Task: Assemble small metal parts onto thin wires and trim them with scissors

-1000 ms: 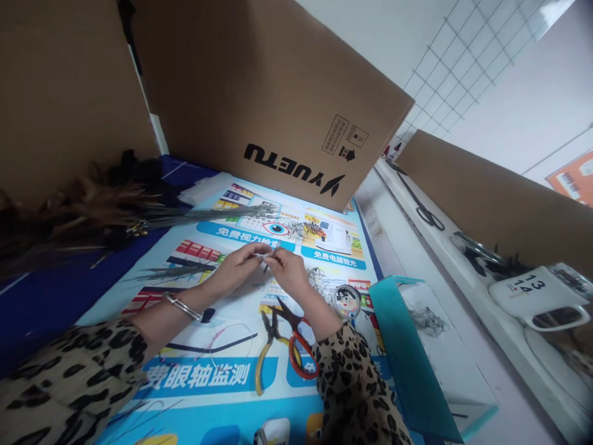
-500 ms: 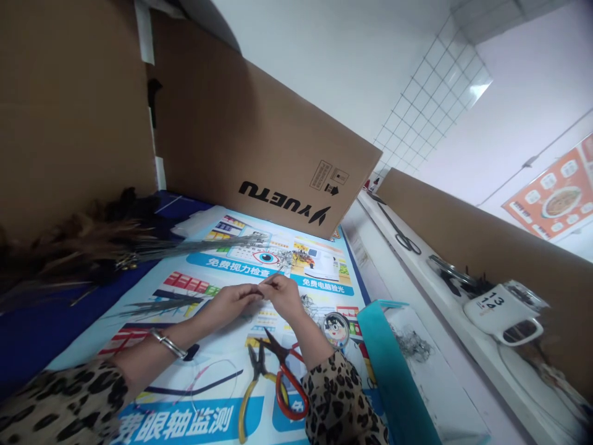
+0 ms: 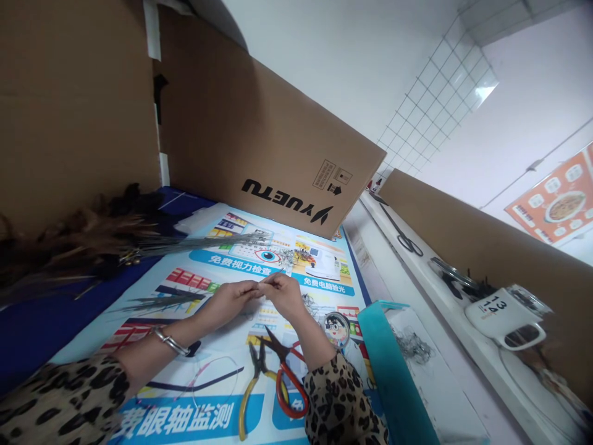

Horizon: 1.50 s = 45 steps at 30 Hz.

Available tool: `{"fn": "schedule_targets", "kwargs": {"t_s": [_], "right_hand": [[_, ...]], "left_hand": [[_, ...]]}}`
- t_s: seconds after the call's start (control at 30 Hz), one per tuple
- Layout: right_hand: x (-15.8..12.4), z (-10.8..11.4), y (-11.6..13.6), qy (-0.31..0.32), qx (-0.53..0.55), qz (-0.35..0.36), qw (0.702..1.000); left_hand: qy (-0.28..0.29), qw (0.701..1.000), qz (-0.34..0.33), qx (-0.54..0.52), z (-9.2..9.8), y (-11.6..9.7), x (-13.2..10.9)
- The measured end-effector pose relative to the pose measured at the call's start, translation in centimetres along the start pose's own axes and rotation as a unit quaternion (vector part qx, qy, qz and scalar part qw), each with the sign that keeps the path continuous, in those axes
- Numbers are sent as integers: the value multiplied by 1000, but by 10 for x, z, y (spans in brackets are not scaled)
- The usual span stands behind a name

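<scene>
My left hand (image 3: 236, 300) and my right hand (image 3: 281, 292) meet over the printed sheet, fingertips pinched together. Whatever they pinch is too small to make out; a thin dark strand seems to rise just above the right fingers. Below the hands lie yellow-handled pliers (image 3: 252, 383) and red-handled scissors (image 3: 286, 377), crossing at their jaws and blades. Left of my left hand is a small bundle of thin grey wires (image 3: 171, 303). Beyond the hands, a larger grey wire bundle (image 3: 208, 242) and curled dark bits of wire (image 3: 291, 254) rest on the sheet.
Brown feathery stems (image 3: 92, 235) lie at the left on blue cloth. A round tin with a cartoon face (image 3: 336, 329) and a teal box edge (image 3: 393, 371) stand at the right. Cardboard panels (image 3: 269, 136) wall the back. A ledge carries scissors (image 3: 403, 238) and a white mug (image 3: 503, 318).
My hands stay pinched together in nearly the same place, with slight finger movement. The whole view has shifted a little as my head moved.
</scene>
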State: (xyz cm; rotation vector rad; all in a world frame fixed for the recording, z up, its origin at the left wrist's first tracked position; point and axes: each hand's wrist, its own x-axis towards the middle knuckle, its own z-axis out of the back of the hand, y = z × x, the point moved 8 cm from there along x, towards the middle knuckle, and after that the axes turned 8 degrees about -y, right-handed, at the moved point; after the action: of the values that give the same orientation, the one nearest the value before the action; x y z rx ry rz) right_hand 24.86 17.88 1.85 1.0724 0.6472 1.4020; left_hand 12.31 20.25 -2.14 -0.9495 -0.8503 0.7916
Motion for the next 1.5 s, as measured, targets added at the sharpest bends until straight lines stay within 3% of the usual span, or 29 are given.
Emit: {"fn": "schedule_targets", "kwargs": {"t_s": [0.17, 0.3, 0.43, 0.57, 0.67, 0.73, 0.8, 0.9, 1.03, 1.23, 1.3, 1.4, 1.5], "right_hand": [[-3, -4, 6, 4, -138, 21, 990], [-1, -5, 5, 17, -161, 10, 987], [-2, 22, 29, 20, -232, 16, 972], [-33, 56, 59, 75, -403, 23, 912], [-83, 64, 57, 162, -513, -10, 843], [-119, 62, 49, 209, -541, -42, 814], [-146, 59, 44, 209, -539, -56, 814], [-164, 55, 42, 176, -539, -66, 821], [-166, 52, 37, 162, -543, -74, 821], [-163, 65, 34, 152, -496, -81, 851], [-160, 72, 33, 128, -430, -86, 890], [-157, 76, 20, 95, -232, -136, 958], [-157, 75, -1, 63, -63, -213, 973]], "left_hand": [[-28, 998, -10, 50, 4, 5, 4], [-23, 998, 11, 60, 1, 14, 4], [-28, 998, 16, 49, 1, 13, 4], [-35, 999, 29, 30, 3, 10, 5], [-38, 998, 43, 15, 7, 6, 6], [-34, 998, 49, 1, 8, 0, 5], [-27, 998, 52, -18, 8, -9, 4], [5, 992, 88, -95, 3, -22, 0], [68, 960, 155, -223, -10, -39, -12], [114, 951, 139, -252, -16, -53, -18], [123, 949, 132, -257, -15, -54, -18], [137, 948, 131, -255, -14, -54, -18], [149, 949, 137, -243, -13, -56, -21]]}}
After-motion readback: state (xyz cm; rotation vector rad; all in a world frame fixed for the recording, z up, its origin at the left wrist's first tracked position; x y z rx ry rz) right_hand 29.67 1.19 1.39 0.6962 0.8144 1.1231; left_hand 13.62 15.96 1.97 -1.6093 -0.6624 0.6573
